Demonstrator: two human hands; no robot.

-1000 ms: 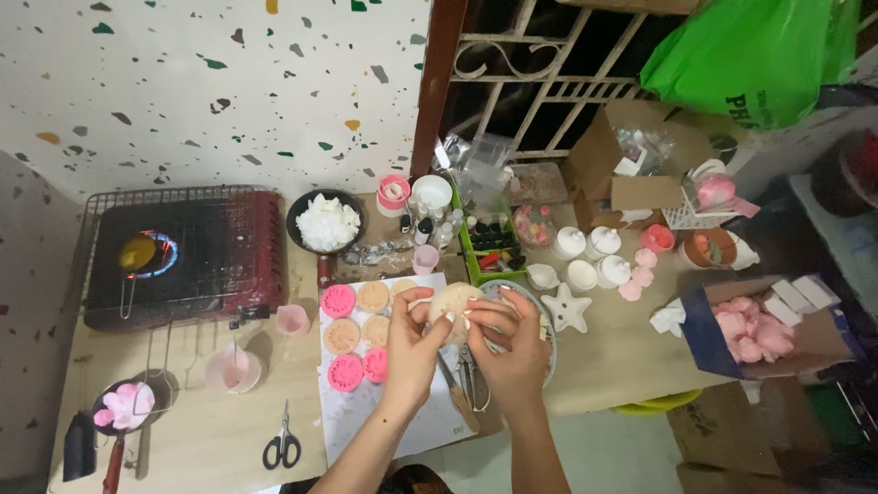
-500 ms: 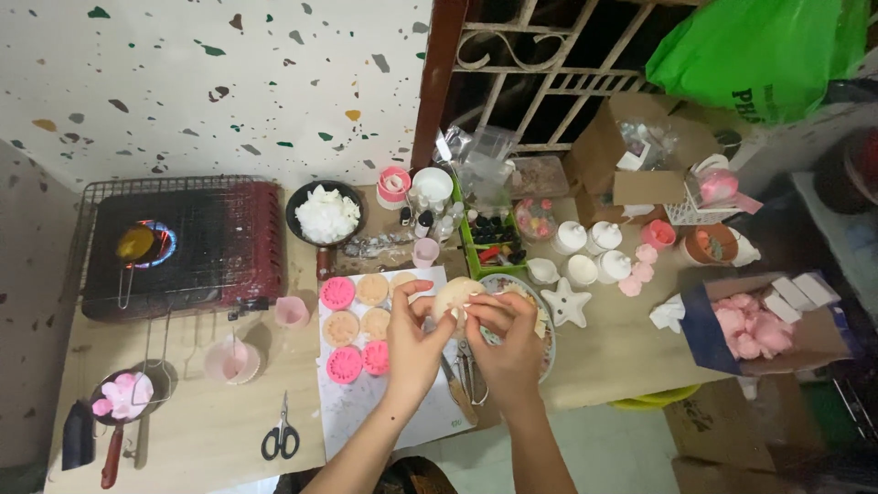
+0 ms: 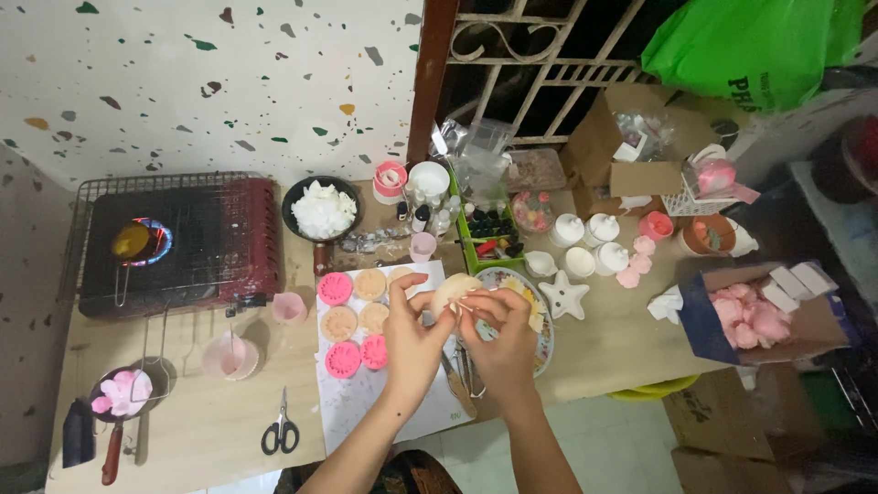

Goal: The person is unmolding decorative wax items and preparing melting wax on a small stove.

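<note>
Left hand [image 3: 413, 340] and right hand [image 3: 498, 334] both pinch round beige disc [image 3: 455, 291] (fingers closed); left of it, seven pink and beige round pieces [image 3: 355, 316] lie finished on white paper sheet [image 3: 366, 402].

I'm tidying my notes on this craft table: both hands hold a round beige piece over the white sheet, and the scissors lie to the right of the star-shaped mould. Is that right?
Not quite. The head view shows the scissors lying far left of the star-shaped mould, near the table's front edge. The rest holds: the left hand and right hand hold the round beige piece over the white sheet.
</note>
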